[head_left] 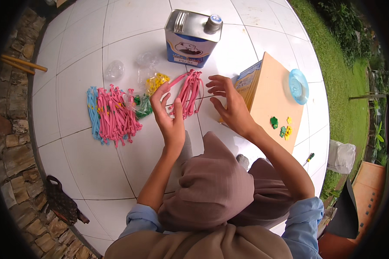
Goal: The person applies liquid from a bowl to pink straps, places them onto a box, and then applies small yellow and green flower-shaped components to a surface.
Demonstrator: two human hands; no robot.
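Note:
A loose bundle of thin pink strands with knobbed ends (189, 93) lies on the tiles between my hands. My left hand (170, 125) is beside its left edge, thumb and fingers curved but apart. One pink strand reaches up to its fingertips; I cannot tell whether it only touches them. On the bundle's right, my right hand (231, 105) hovers with fingers spread and nothing in them. Left of my left hand is a thick row of pink strands (116, 114) next to blue strands (93, 114). Clear bags of green pieces (143, 108) and yellow pieces (157, 81) lie close by.
A metal can (192, 41) stands beyond the bundle. At right, a box with a tan top (270, 110) bears a blue dish (298, 86), green flower-shaped pieces (274, 122) and yellow ones (288, 131). Clear plastic (115, 70) lies far left. A brown bag (62, 200) sits near the stone wall.

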